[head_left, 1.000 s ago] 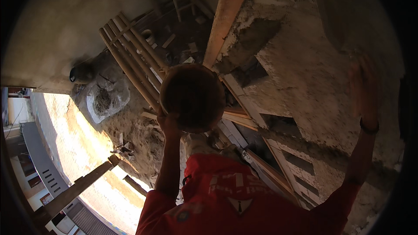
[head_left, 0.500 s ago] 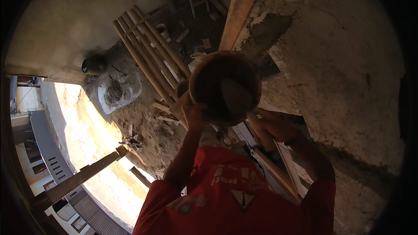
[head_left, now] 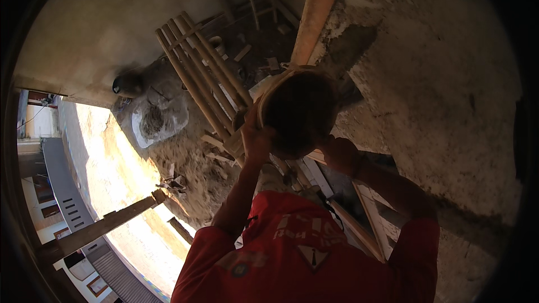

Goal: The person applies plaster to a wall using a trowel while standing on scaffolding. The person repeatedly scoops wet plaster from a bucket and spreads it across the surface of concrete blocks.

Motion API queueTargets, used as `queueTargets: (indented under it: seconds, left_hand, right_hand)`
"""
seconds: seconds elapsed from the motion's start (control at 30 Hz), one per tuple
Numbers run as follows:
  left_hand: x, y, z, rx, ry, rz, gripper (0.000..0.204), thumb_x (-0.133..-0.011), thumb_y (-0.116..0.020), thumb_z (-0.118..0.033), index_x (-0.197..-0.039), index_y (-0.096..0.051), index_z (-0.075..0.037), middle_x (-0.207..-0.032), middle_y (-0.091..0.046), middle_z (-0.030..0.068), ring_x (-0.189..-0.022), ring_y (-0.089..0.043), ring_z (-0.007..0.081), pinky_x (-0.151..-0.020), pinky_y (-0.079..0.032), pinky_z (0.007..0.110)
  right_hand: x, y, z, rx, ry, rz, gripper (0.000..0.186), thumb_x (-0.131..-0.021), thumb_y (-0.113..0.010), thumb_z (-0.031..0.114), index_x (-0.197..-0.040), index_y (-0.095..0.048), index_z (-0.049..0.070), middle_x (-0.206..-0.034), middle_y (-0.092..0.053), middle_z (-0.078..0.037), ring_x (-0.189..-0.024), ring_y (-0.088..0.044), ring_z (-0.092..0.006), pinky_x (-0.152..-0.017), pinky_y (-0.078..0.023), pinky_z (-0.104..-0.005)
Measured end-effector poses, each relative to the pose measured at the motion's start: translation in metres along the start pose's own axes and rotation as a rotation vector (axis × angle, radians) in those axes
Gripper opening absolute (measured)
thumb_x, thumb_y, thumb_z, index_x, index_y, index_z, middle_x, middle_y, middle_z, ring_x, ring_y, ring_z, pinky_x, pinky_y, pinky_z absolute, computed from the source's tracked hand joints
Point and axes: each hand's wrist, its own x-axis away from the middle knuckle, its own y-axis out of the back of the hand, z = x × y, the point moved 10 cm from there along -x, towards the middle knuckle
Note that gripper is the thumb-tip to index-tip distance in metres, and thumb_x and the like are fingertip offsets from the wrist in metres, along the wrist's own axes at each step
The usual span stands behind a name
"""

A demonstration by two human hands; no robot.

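A round bucket (head_left: pixel 300 115) with a dark inside is held up in front of my chest, tilted so its mouth faces me. My left hand (head_left: pixel 258 140) grips it by its left side, with the fingers partly hidden behind the rim. At the bucket's lower right edge, my right hand (head_left: pixel 339 156) is closed in deep shadow. What that hand holds, if anything, cannot be made out. The bucket's contents are too dark to tell.
A rough plastered wall (head_left: pixel 432 90) rises on the right beside an upright wooden board (head_left: pixel 320 14). Several long poles (head_left: pixel 205 70) form a rack at the left. Beyond lie a mortar heap (head_left: pixel 152 120) and a dark round container (head_left: pixel 128 84). A beam (head_left: pixel 106 227) crosses the sunlit opening.
The bucket has shifted slightly right and turned; a grey shape seen inside it no longer shows. My left hand has moved up its side, and my right hand has risen toward its lower edge.
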Motion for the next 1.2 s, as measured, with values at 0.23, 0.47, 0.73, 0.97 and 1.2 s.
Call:
queueTargets:
  seconds: [0.23, 0.47, 0.73, 0.97, 1.2]
  left_hand:
    - [0.006, -0.017, 0.022, -0.103, 0.058, 0.026, 0.075, -0.062, -0.057, 0.001, -0.137, -0.055, 0.002, -0.129, -0.062, 0.0148, -0.121, -0.058, 0.0243, -0.107, -0.043, 0.037]
    - [0.008, -0.022, 0.023, 0.070, 0.110, -0.015, 0.070, -0.062, -0.056, 0.006, -0.132, -0.058, 0.005, -0.118, -0.068, 0.0112, -0.108, -0.064, 0.0205, -0.099, -0.049, 0.034]
    - [0.009, -0.026, 0.033, -0.006, 0.094, -0.032, 0.072, -0.062, -0.056, 0.001, -0.134, -0.059, 0.000, -0.123, -0.065, 0.0210, -0.119, -0.060, 0.0310, -0.108, -0.042, 0.039]
    - [0.027, -0.054, 0.034, -0.301, 0.129, 0.003, 0.075, -0.069, -0.061, 0.002, -0.142, -0.054, -0.015, -0.138, -0.050, 0.0202, -0.134, -0.044, 0.0369, -0.114, -0.034, 0.043]
    - [0.046, -0.041, 0.042, -0.352, 0.093, -0.028, 0.069, -0.072, -0.061, 0.001, -0.139, -0.055, -0.014, -0.131, -0.053, 0.0211, -0.130, -0.044, 0.0400, -0.112, -0.036, 0.046]
  right_hand:
    - [-0.002, 0.034, 0.007, 0.057, 0.086, -0.085, 0.057, -0.084, -0.060, 0.010, -0.139, -0.045, 0.008, -0.095, -0.064, -0.022, -0.066, -0.066, -0.0357, -0.056, -0.055, -0.0437]
    - [0.021, 0.014, -0.004, 0.077, 0.083, 0.009, 0.048, -0.083, -0.060, 0.010, -0.130, -0.050, 0.003, -0.093, -0.064, -0.022, -0.068, -0.066, -0.0357, -0.058, -0.055, -0.0448]
    - [0.026, -0.015, -0.013, 0.111, 0.121, 0.028, 0.045, -0.084, -0.059, 0.010, -0.127, -0.051, 0.004, -0.073, -0.067, -0.017, -0.064, -0.067, -0.0378, -0.056, -0.055, -0.0487]
    - [0.019, -0.020, -0.015, -0.022, 0.082, -0.168, 0.052, -0.085, -0.060, 0.011, -0.136, -0.050, 0.005, -0.109, -0.068, -0.018, -0.093, -0.068, -0.0382, -0.081, -0.056, -0.0475]
    - [0.030, -0.014, 0.013, 0.097, 0.197, 0.059, 0.038, -0.081, -0.062, 0.008, -0.117, -0.058, 0.001, -0.092, -0.065, -0.016, -0.081, -0.065, -0.0353, -0.068, -0.053, -0.0462]
